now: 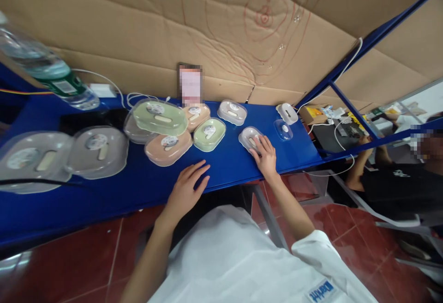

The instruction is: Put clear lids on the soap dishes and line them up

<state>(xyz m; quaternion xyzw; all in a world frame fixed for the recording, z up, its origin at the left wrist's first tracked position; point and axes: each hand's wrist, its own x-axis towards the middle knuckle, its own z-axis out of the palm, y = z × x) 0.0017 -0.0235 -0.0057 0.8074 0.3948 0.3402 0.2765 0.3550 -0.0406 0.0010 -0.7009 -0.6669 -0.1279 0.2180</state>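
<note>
My right hand rests on the front right part of a small grey lidded box, fingers somewhat spread over its lid. Near the table's front edge, my left hand has its fingers apart and holds nothing. The closest box to it is an orange one, behind and to the left. A small green box lies between the hands, farther back. Behind these are another grey box, a second orange box and a larger green box that overlaps a grey one.
Two large grey boxes, one beside the other, cover the blue table's left. A water bottle and a phone stand behind. At right are a white piece and a clear lid. Another person sits beyond the blue frame.
</note>
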